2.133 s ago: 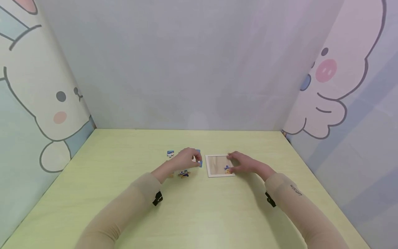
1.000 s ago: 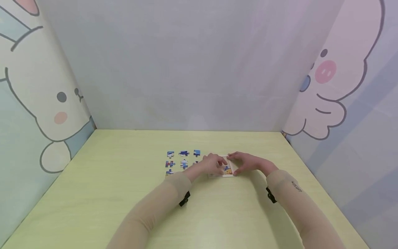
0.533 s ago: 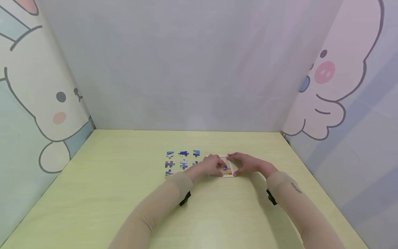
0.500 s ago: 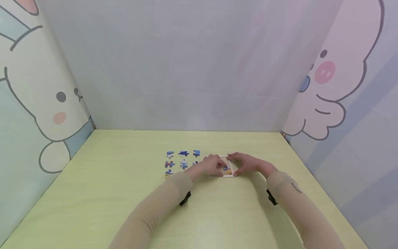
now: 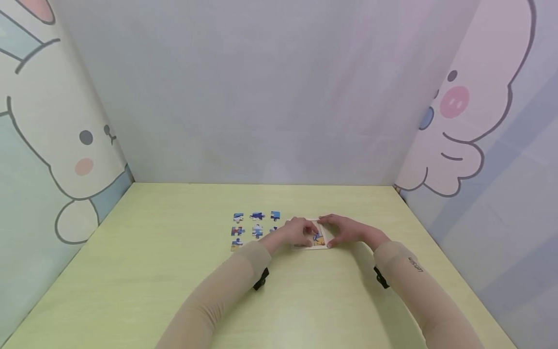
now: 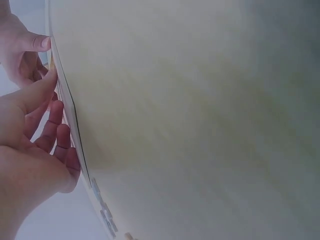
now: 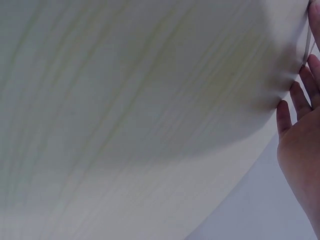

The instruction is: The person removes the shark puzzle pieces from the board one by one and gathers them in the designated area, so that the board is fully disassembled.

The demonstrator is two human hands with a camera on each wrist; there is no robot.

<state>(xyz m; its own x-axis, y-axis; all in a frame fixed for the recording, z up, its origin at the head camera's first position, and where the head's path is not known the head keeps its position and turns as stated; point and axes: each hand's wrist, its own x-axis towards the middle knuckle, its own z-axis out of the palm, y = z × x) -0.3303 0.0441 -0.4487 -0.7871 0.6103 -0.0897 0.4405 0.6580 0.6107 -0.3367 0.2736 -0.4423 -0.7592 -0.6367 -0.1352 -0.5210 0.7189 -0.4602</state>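
Note:
A small white-edged puzzle frame (image 5: 320, 248) lies on the table between both hands. My left hand (image 5: 298, 231) is over its left part, thumb and fingers bent in a pinch; the puzzle piece at the fingertips is mostly hidden. In the left wrist view, the thumb of the left hand (image 6: 30, 115) reaches the frame's edge (image 6: 70, 107). My right hand (image 5: 346, 229) grips the right side of the frame, thumb near, fingers far. A blue and yellow jigsaw piece (image 5: 319, 239) sits in the lower right corner inside. The right wrist view shows the right hand (image 7: 302, 125) only partly.
Left of the frame, several loose jigsaw pieces (image 5: 257, 231) lie in rows on the light yellow-green table (image 5: 174, 261); the left forearm covers part of them. A pale curtain (image 5: 261, 97) with cartoon animals stands behind and at both sides.
Since the oldest frame, my left hand has carried a blue puzzle piece rightward from the loose pieces to the frame. Over the last second it stays there, and the right hand keeps its place.

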